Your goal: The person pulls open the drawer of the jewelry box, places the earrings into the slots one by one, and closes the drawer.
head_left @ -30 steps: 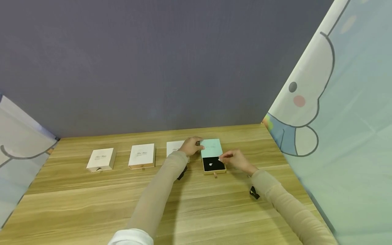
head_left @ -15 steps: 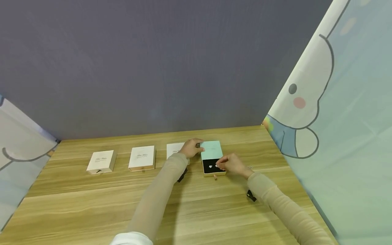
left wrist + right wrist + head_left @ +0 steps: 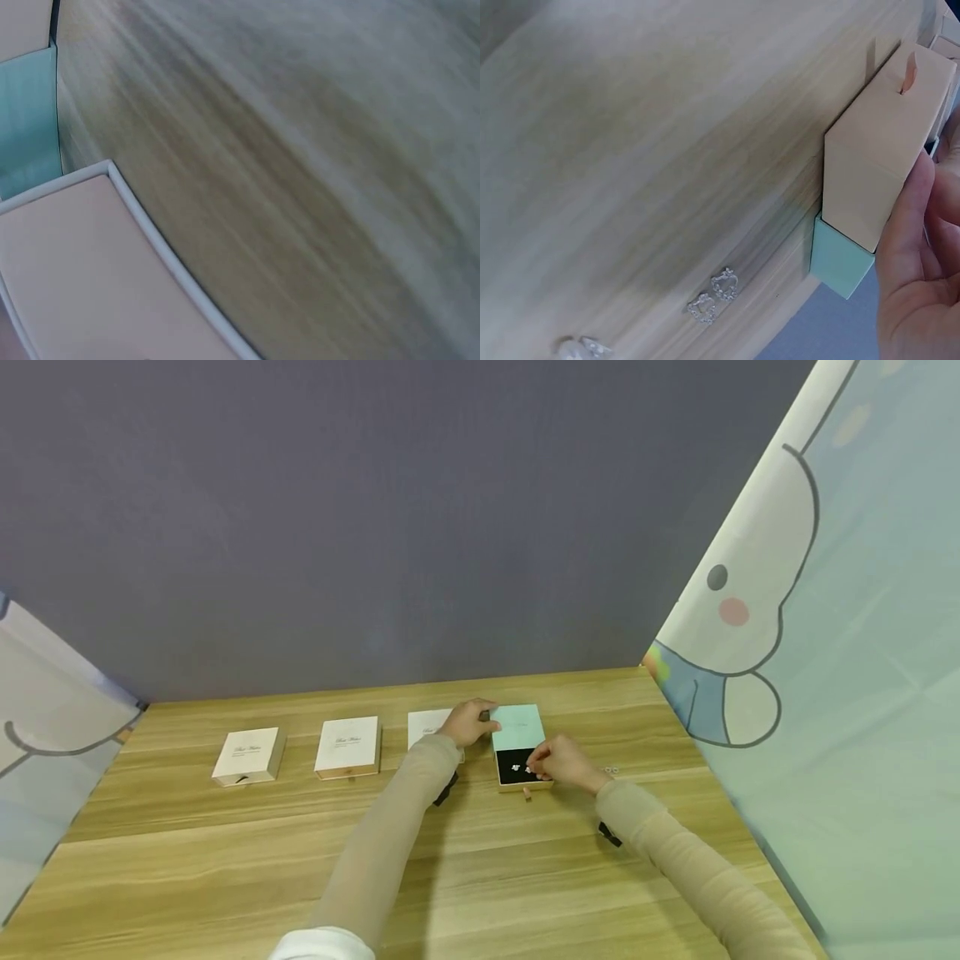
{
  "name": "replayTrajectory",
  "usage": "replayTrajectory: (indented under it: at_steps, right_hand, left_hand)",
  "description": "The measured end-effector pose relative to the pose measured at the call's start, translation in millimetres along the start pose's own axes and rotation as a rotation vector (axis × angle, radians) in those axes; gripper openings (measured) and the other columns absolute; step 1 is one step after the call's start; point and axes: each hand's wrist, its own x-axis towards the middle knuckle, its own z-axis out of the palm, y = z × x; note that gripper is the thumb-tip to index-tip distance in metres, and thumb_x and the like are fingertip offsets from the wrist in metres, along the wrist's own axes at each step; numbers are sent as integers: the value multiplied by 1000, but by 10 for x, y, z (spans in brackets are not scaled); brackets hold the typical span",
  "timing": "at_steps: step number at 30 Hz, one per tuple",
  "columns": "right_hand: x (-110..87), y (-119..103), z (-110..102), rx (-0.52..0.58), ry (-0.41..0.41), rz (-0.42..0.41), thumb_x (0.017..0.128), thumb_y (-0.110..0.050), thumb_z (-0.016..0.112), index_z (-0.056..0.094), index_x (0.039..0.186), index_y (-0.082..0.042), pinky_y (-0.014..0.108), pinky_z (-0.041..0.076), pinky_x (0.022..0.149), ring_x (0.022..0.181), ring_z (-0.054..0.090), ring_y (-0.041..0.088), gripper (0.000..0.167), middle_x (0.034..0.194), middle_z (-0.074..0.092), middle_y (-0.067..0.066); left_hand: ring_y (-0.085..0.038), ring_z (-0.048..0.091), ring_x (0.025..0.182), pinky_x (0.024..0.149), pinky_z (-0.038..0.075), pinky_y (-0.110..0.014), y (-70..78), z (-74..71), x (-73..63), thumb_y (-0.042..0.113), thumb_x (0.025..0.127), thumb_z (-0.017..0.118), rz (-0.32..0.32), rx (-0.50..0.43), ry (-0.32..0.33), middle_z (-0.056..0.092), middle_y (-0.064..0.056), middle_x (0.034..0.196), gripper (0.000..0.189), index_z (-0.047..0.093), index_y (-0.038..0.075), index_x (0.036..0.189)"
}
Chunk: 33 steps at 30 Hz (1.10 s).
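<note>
A mint-green jewelry box (image 3: 517,727) lies on the table with its drawer (image 3: 513,787) pulled out toward me, showing a black lining. My left hand (image 3: 463,724) holds the box's left edge, thumb on its top. In the drawer sits a small white earring (image 3: 515,767). My right hand (image 3: 562,762) reaches over the drawer's right side and pinches a second small earring (image 3: 528,769) at the lining. In the right wrist view, the drawer's outer side (image 3: 862,184) and pull tab (image 3: 910,73) show; the fingertips' grip is hidden there.
White boxes stand left: one (image 3: 431,720) partly under my left arm, another (image 3: 348,745), and a third (image 3: 249,754) farthest left. Two silver openwork ornaments (image 3: 701,307) lie right of the mint box, near another shiny piece (image 3: 577,349). A dark wall (image 3: 405,527) rises behind the table.
My right hand has moved left and down into the drawer, bringing the second earring from its right edge to the lining beside the first. The left hand keeps its place on the box.
</note>
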Motion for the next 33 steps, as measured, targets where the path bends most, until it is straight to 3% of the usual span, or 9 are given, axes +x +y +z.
replayTrajectory:
  at_steps: [11, 20, 33]
  right_hand:
    - [3, -27, 33, -132, 36, -42, 84, 0, 62, 71, 79, 0, 18, 47, 47, 52, 54, 8, 10, 67, 65, 4]
    - [-11, 5, 72, -192, 119, -81, 81, -3, 67, 72, 80, -3, 16, 43, 46, 50, 53, 6, 5, 66, 65, 1]
    - [-20, 28, 136, -307, 204, -152, 79, 1, 67, 70, 76, -2, 16, 45, 45, 50, 54, 6, 5, 66, 65, 4]
  left_hand:
    - [-26, 45, 124, 104, 40, -39, 51, -25, -21, 31, 87, 62, -4, 25, -8, 46, -8, 138, 53, 49, 9, 133]
    - [-27, 44, 125, 105, 39, -39, 35, -27, -20, 30, 87, 62, 12, 37, -1, 46, -8, 138, 52, 50, 9, 133]
    - [-27, 43, 127, 105, 38, -40, 51, -23, -32, 30, 87, 62, 8, 31, 2, 45, -8, 139, 52, 49, 9, 133]
